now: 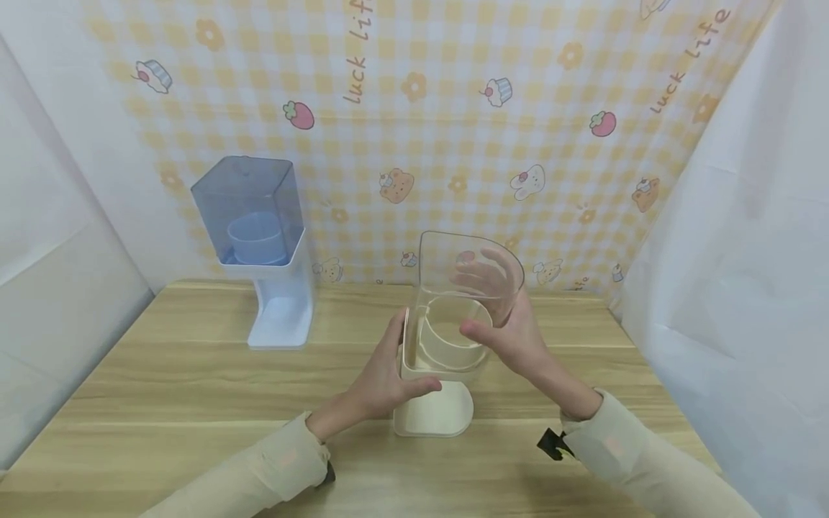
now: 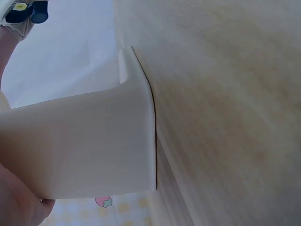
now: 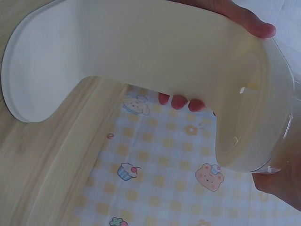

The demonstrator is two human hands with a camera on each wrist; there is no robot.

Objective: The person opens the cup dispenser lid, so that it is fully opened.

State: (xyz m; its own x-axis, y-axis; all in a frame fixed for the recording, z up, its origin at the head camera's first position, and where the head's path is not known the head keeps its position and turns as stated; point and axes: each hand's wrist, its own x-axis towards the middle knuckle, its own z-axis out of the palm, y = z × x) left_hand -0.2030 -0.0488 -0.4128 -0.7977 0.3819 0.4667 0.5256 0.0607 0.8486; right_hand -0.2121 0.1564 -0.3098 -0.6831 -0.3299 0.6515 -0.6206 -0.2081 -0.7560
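A cream dispenser stand (image 1: pixel 432 411) is upright on the table, its foot flat on the wood, as the left wrist view also shows. On its top sits a clear container (image 1: pixel 447 262), through which a cream ring (image 1: pixel 453 352) is visible. My left hand (image 1: pixel 382 378) grips the stand just under the container, thumb in front; several left fingertips (image 3: pixel 178 101) show past the stand's edge in the right wrist view. With my right hand (image 1: pixel 512 331) I hold the clear container's right side, thumb in front and fingers seen through it.
Back left on the wooden table (image 1: pixel 194 388) stands a similar white dispenser (image 1: pixel 281 316) with a translucent blue container (image 1: pixel 249 194). Behind the table hangs a yellow checked cloth (image 1: pixel 414 129). White sheets (image 1: pixel 745 237) hang at the sides.
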